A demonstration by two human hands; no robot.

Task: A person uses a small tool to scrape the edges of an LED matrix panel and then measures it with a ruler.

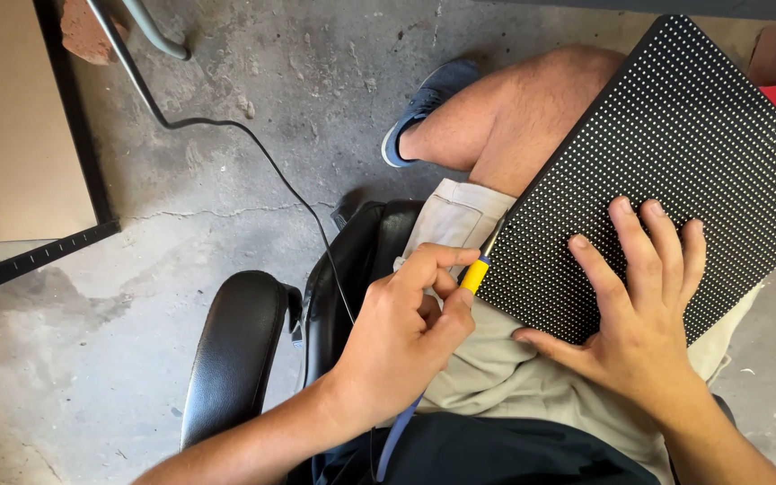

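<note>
While the left hand (401, 337) pinches a yellow-collared iron (475, 272) like a pen, tip at the panel's left edge, the dotted black panel (675, 153) rests on the lap under the right hand (644, 314), spread flat, gripping nothing.

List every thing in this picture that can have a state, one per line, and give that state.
Left hand: closed around the tool, pen-style.
Yellow-and-blue-handled soldering iron: held, tip at the panel's edge.
Right hand: open, fingers spread flat on the panel.
Black square dotted LED panel: resting tilted across the lap.
Black cable: lying slack on the concrete floor.
Black office chair: occupied.
</note>
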